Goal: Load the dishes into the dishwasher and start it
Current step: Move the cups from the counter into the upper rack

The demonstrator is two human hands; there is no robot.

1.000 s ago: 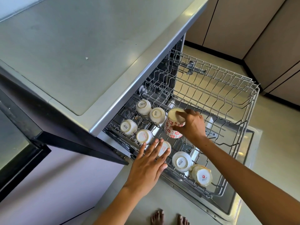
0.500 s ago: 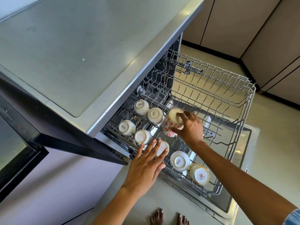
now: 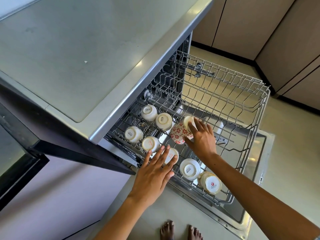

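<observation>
Cup [image 3: 180, 132] with red flowers is sitting tilted, bottom up, in the pulled-out wire rack [image 3: 225, 94], and the right hand [image 3: 201, 137] is gripping it. Just beside it, white cups [image 3: 163, 121] are resting upside down, while the left hand [image 3: 155, 172] is lying flat with fingers spread over one.
</observation>
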